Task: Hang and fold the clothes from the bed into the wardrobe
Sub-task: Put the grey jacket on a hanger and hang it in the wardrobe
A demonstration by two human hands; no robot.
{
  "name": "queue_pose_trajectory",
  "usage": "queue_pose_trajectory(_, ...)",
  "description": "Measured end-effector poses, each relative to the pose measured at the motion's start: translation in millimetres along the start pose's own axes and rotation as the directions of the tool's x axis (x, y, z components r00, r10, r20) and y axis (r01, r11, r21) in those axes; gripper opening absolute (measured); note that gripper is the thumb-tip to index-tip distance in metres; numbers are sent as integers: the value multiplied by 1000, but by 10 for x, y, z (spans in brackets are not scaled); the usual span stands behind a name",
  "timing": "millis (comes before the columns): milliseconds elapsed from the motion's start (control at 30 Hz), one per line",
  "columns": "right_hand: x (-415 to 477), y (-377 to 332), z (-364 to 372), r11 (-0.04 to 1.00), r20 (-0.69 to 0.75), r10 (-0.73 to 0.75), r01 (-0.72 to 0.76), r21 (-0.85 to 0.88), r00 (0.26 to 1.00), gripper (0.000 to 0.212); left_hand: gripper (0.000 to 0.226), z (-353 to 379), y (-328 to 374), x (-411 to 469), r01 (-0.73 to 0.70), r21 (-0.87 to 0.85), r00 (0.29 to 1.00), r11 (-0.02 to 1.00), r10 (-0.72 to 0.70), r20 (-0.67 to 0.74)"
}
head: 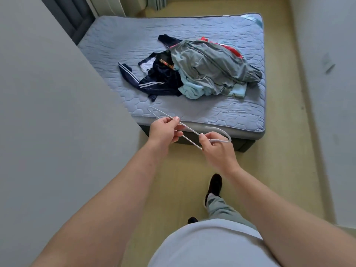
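Head view: clothes are heaped on the bed, above a yellowish floor. A white hanger is pinched between the left hand and right hand, near the bed's edge.

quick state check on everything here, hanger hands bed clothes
thin white wire hanger: bare, held by both hands
left hand: pinching the hanger's wire
right hand: pinching it near the hook
blue-grey quilted mattress: carrying the clothes heap
grey garment: crumpled, topmost
navy white-striped jacket: unfolded, sprawled
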State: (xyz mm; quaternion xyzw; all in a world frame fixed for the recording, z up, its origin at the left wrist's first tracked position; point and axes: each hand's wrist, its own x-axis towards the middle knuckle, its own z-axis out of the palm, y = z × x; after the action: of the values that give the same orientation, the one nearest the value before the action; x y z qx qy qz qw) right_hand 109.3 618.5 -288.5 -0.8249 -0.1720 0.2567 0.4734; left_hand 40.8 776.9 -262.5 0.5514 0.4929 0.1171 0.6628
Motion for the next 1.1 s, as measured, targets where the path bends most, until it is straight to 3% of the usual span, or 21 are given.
queue_pose_trajectory(167, 784, -73, 116, 998, -77, -16, 21, 63, 997, 29, 15, 308, 450, 849, -43, 72, 998, 996, 46, -37)
queue_pose_trajectory(433, 2304, -586, 175, 978, -110, 134, -114, 172, 985, 31, 14, 521, 1210, 2057, -29, 190, 997, 981, 43, -66)
queue_pose_trajectory(833, 3770, -695, 70, 927, -178, 337, -292, 236, 925, 34, 7, 831, 1856, 4196, 67, 325, 995, 943, -85, 43)
queue_pose_trajectory(1100, 4851, -596, 633, 884, -239, 456, -403, 239, 857, 43, 17, 1151, 1702, 6136, 237, 365, 963, 900, -268, 35)
